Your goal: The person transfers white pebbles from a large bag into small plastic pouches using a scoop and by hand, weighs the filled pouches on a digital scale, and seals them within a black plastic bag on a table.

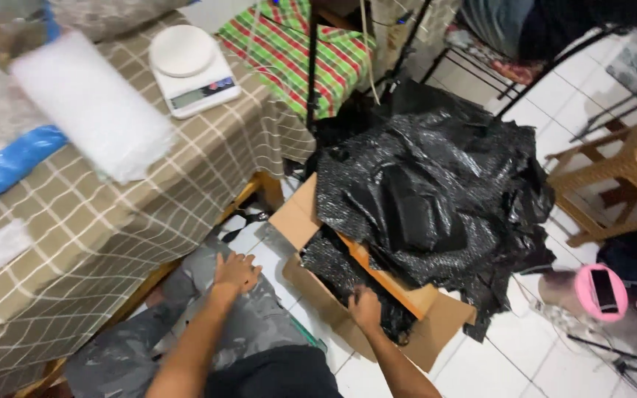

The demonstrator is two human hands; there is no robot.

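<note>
On the white tiled floor I see my right hand clutching black bubble wrap in a cardboard box (fingertips buried), left hand flat, empty, on my knee.

right hand fingertips hidden in black bubble wrap inside box.

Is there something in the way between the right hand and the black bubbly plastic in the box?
No. The right hand already touches the black bubble wrap inside the cardboard box. The left hand rests on the person's knee.
</note>
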